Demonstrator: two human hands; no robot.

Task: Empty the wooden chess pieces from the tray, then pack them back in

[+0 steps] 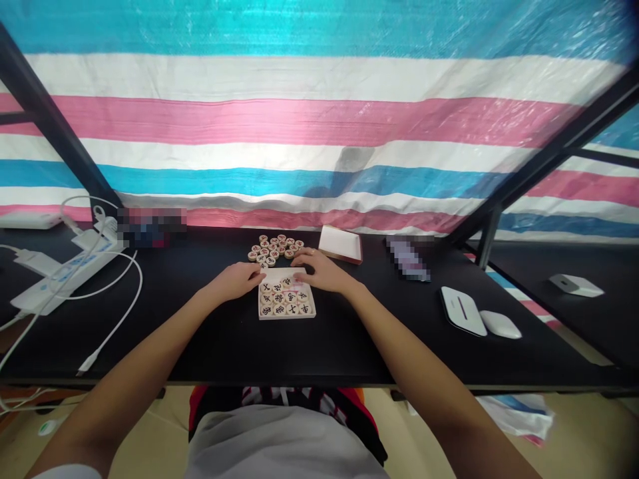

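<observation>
A shallow white box point(287, 317) lies on the black desk, with rows of round Chinese chess pieces point(279, 299) inside bearing dark characters. My left hand point(243, 279) is at the box's far left corner, its half-curled fingers and thumb closed about the rim. One loose piece lies close to those fingertips. Over the far right corner reaches my right hand point(322, 271), thumb above the box and fingers apart, the fingertips beside a heap of loose pieces point(273, 247) behind the box. Whether the right fingers touch a piece is unclear.
An upturned box lid point(340, 243) lies behind my right hand. To the right are a blurred phone-like item point(409, 259), a white flat device point(462, 311) and a white mouse point(501, 324). Leftward, a power strip point(70, 273) trails white cables. A striped sheet hangs behind.
</observation>
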